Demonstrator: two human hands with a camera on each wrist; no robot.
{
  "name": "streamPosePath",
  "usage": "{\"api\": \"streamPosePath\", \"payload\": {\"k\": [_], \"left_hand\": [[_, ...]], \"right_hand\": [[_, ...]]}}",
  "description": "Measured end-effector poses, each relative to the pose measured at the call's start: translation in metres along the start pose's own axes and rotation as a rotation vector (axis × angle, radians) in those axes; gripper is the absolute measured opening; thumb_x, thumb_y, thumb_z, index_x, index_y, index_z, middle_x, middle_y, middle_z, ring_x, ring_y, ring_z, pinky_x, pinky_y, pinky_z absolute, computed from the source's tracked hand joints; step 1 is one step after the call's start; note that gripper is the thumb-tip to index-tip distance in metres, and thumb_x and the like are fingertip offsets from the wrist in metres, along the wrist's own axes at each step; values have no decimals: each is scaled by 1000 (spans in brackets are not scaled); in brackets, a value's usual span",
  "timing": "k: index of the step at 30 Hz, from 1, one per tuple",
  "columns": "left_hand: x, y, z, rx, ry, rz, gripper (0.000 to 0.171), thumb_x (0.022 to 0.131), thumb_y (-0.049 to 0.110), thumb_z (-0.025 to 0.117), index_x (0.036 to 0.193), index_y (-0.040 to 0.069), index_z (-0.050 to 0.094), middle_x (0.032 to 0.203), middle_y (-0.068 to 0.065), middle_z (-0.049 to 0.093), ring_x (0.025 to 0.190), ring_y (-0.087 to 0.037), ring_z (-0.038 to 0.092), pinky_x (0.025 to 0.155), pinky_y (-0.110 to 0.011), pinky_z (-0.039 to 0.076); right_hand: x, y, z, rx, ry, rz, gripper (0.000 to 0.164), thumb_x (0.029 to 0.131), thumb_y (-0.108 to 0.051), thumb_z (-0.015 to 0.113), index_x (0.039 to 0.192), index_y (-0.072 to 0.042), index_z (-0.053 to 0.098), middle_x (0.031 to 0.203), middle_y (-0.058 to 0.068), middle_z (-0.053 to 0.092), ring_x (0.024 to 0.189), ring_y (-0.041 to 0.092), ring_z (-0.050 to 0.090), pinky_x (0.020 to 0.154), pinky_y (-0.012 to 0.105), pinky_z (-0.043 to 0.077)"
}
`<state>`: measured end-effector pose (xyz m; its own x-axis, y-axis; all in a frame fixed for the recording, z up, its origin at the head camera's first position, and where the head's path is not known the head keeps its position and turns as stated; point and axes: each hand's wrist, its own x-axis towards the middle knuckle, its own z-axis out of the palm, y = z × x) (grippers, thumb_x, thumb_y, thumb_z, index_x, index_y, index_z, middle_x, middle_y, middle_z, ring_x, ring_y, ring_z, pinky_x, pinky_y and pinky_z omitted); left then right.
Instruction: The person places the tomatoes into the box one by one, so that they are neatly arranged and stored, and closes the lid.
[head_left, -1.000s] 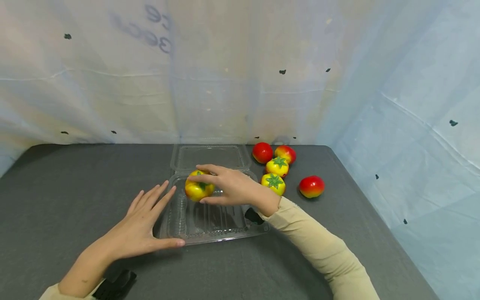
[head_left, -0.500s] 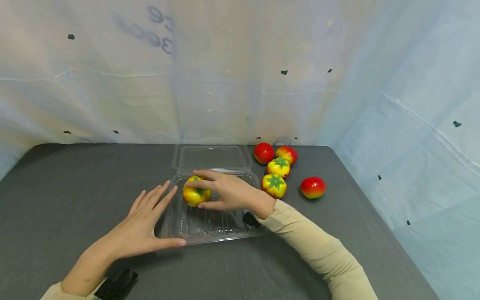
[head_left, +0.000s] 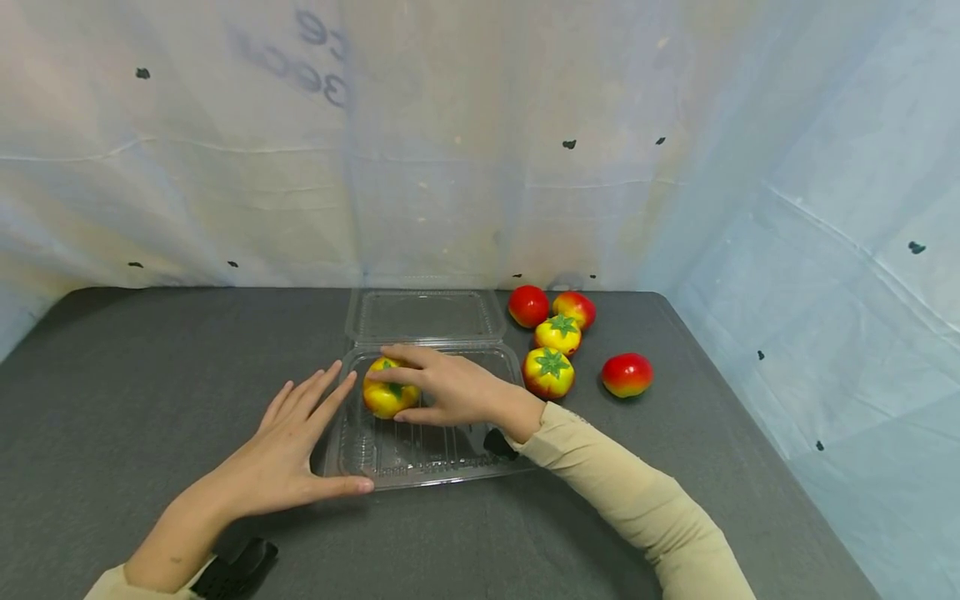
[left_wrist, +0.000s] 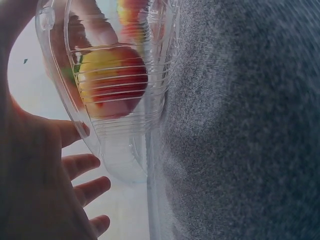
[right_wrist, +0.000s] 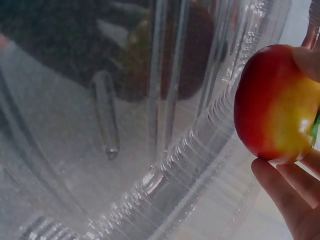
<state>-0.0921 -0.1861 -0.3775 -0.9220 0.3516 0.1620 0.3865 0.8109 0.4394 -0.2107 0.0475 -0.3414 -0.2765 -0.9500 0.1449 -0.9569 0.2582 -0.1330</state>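
A clear plastic clamshell box (head_left: 427, 477) lies with its lid (head_left: 423, 317) folded back toward the curtain. My right hand (head_left: 457, 389) grips a yellow-and-red toy fruit (head_left: 381, 402) with a green leafy top, low over the left part of the box base. In the right wrist view the fruit (right_wrist: 267, 102) shows its red underside, with fingertips (right_wrist: 265, 167) against it. My left hand (head_left: 277, 458) is spread at the base's left side, thumb near the front left corner. The left wrist view shows the fruit (left_wrist: 115, 82) through the ribbed wall, left fingertips at the rim.
Right of the box, a yellow fruit (head_left: 548, 372) sits close to the base, with another yellow one (head_left: 558, 335) behind it. Two redder fruits (head_left: 528, 307) stand at the back. A single red fruit (head_left: 627, 375) lies farther right on the grey table (head_left: 187, 358). Pale curtains (head_left: 450, 167) enclose the table.
My right hand has lowered the fruit and brought it slightly left and nearer, into the box base. My left hand stays spread at the box's side.
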Motion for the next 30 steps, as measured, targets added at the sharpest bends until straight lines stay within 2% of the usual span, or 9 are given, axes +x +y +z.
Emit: {"api": "streamPosePath", "payload": {"k": [9, 21, 30], "left_hand": [[0, 0, 1, -8, -3, -1, 116, 71, 68, 70, 156, 18, 10, 161, -14, 7, 144, -44, 13, 114, -63, 2], [-1, 0, 0, -20, -5, -4, 115, 71, 68, 70, 156, 16, 12, 161, -13, 6, 144, -44, 12, 114, -62, 1], [-1, 1, -1, -15, -7, -5, 115, 71, 68, 70, 156, 23, 6, 161, -13, 6, 144, -44, 12, 114, -62, 1]], "right_hand": [[4, -2, 4, -40, -46, 0, 57, 91, -35, 66, 143, -20, 47, 152, 12, 36, 140, 24, 35, 109, 34, 40], [10, -5, 4, -12, -89, 14, 61, 91, -33, 65, 146, -19, 43, 154, 12, 32, 143, 24, 30, 112, 34, 35], [9, -6, 1, 1, -102, 31, 62, 90, -35, 66, 146, -20, 42, 155, 10, 31, 144, 24, 28, 112, 35, 36]]}}
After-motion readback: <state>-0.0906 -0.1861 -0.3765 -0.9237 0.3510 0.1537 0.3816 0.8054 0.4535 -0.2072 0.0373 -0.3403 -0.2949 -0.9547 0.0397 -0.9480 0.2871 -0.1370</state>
